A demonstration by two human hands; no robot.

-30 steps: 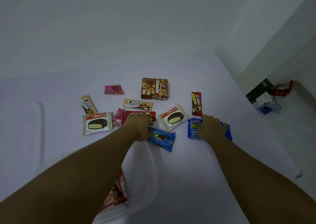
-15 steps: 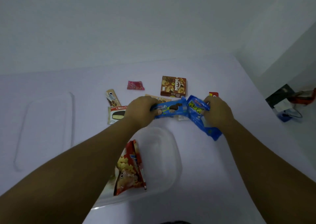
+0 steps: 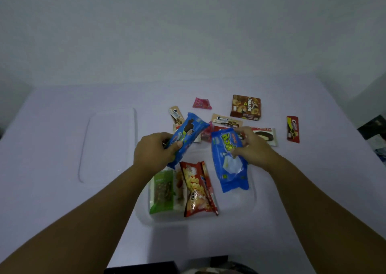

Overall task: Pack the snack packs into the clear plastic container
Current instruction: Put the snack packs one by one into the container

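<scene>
Head view: two blue packs are held above the clear container (image 3: 253,192) at lower centre of the frame. The left hand (image 3: 155,153) is clenched around a blue cookie pack (image 3: 188,137), tilted up toward the loose snacks. The right hand (image 3: 253,148) is pinched on the top end of a larger blue pack (image 3: 228,161), hung lengthwise over the container's bare right half, likely so it drops flat there. A green pack (image 3: 164,190) and a red pack (image 3: 198,188) are already laid inside, on the left. The lid (image 3: 108,144) is set aside at left. More packs, a brown box (image 3: 246,107) and a red bar (image 3: 292,129) are left on the table (image 3: 62,200) above the hands.
</scene>
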